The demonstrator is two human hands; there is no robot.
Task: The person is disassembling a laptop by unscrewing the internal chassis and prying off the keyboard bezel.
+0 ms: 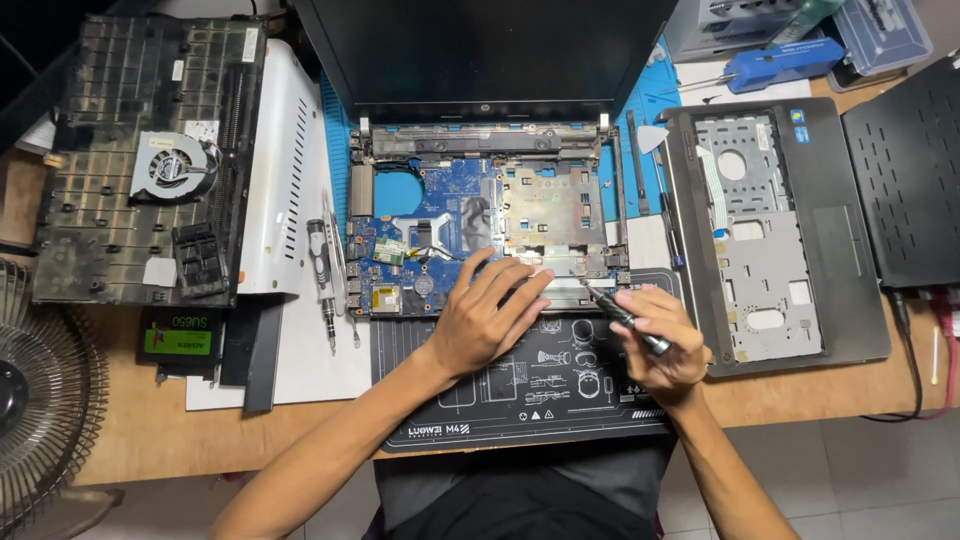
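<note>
At the centre of the frame sits an opened black laptop chassis [480,200] with its blue circuit board [430,235] exposed, on a black printed work mat [520,390]. The left hand [485,315] rests flat, fingers spread, on the chassis's lower edge. Lower right of centre, the right hand [660,345] pinches a slim dark metal screwdriver [625,318], tip touching the chassis's front edge.

Around the opened laptop base [480,215], the black work mat [520,385] just in front lies flat and passable. Left is blocked by loose screwdrivers [328,280] (thin ones); right by the palmrest cover [775,235]; behind by the raised screen [480,50].
</note>
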